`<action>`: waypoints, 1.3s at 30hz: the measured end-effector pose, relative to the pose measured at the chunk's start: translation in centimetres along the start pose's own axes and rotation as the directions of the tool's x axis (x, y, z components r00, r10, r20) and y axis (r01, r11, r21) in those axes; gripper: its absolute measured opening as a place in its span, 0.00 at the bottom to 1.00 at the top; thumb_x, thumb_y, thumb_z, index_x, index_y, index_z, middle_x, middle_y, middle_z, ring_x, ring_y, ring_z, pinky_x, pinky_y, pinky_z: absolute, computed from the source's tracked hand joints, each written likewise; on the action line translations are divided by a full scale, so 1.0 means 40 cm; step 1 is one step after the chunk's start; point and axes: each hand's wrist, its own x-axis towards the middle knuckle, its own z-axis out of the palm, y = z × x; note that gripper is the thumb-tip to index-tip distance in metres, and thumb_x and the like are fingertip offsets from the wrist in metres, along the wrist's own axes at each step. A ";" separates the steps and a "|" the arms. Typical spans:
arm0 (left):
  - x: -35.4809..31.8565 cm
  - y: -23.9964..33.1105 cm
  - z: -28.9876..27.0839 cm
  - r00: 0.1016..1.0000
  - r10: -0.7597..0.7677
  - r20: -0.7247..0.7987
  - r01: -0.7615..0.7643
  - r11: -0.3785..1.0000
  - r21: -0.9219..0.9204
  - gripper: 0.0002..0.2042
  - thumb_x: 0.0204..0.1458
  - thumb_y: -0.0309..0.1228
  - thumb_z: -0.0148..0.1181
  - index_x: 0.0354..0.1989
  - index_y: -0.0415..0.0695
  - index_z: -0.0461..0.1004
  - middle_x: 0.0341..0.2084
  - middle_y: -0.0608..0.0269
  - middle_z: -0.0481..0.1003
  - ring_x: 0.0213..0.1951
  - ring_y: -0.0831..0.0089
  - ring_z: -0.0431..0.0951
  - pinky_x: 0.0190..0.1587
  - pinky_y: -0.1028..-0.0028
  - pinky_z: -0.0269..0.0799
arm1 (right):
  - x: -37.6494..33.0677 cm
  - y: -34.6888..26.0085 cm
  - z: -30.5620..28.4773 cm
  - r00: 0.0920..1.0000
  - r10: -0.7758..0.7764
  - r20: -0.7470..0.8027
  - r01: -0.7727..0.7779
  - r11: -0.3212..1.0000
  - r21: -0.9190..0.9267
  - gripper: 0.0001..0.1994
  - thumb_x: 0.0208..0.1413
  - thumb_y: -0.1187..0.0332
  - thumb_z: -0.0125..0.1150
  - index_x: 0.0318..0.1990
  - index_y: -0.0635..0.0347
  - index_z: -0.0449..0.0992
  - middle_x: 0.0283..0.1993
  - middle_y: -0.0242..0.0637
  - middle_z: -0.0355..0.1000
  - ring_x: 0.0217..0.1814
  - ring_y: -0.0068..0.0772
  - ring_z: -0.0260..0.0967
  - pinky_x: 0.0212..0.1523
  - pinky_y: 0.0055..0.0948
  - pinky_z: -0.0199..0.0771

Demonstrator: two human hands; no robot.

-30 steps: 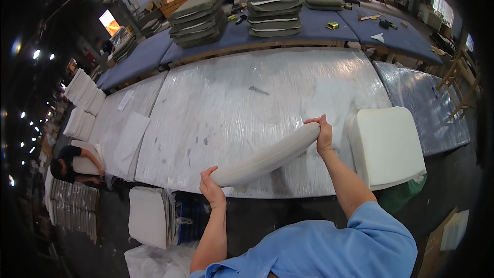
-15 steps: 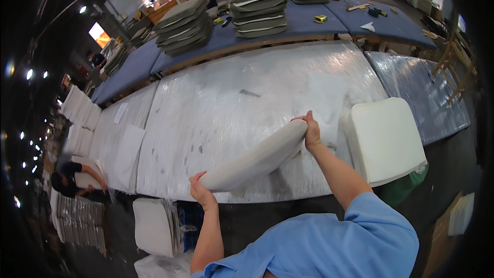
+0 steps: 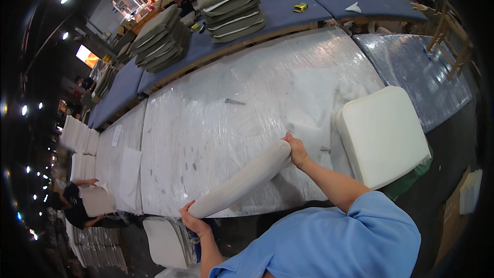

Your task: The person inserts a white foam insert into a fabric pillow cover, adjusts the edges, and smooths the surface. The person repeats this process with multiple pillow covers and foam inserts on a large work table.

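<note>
Between my two hands a white seat cushion (image 3: 239, 183) is held on edge above the plastic-wrapped table (image 3: 206, 123). At its near left end my left hand (image 3: 194, 220) is closed around the corner. My right hand (image 3: 297, 151) grips the far right end, fingers mostly behind it. The cushion's side faces up, slightly bowed, and its lower face is hidden. To the right, a stack of white cushions (image 3: 383, 134) sits at the table's edge, apart from my right hand.
Beyond the table, a blue-topped bench (image 3: 288, 13) carries stacks of grey-green cushions (image 3: 231, 10) and a yellow tape measure (image 3: 300, 7). More white cushions (image 3: 167, 242) stand below at the left. A co-worker (image 3: 77, 206) at far left handles another cushion. A wooden frame (image 3: 453, 41) stands at right.
The cushion has turned more on edge and come lower and to the left with both hands. My view has shifted. The co-worker at left has raised a cushion to face me.
</note>
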 end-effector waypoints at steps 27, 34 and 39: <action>-0.170 0.294 0.539 0.232 0.117 0.966 -0.927 0.327 0.183 0.36 0.51 0.43 0.70 0.65 0.37 0.67 0.55 0.46 0.74 0.48 0.53 0.80 0.48 0.60 0.78 | -0.016 -0.104 0.050 0.893 -0.448 0.051 0.451 0.889 -0.086 0.32 0.75 0.46 0.40 0.42 0.69 0.82 0.39 0.44 0.79 0.41 0.34 0.76 0.46 0.30 0.73; -0.174 0.281 0.626 0.246 -0.013 0.969 -0.886 0.402 0.231 0.31 0.50 0.44 0.72 0.57 0.36 0.71 0.44 0.49 0.79 0.40 0.54 0.83 0.40 0.61 0.80 | 0.020 -0.063 0.033 0.890 -0.455 -0.037 0.454 0.891 -0.032 0.33 0.72 0.45 0.43 0.34 0.69 0.83 0.34 0.45 0.80 0.35 0.36 0.77 0.40 0.31 0.75; -0.137 0.283 0.672 0.194 -0.250 0.949 -0.842 0.454 0.292 0.27 0.52 0.45 0.67 0.54 0.37 0.73 0.39 0.49 0.81 0.40 0.52 0.83 0.42 0.58 0.79 | 0.033 -0.030 0.022 0.897 -0.441 -0.035 0.435 0.894 -0.106 0.39 0.71 0.38 0.40 0.33 0.70 0.83 0.33 0.45 0.81 0.35 0.34 0.77 0.39 0.29 0.75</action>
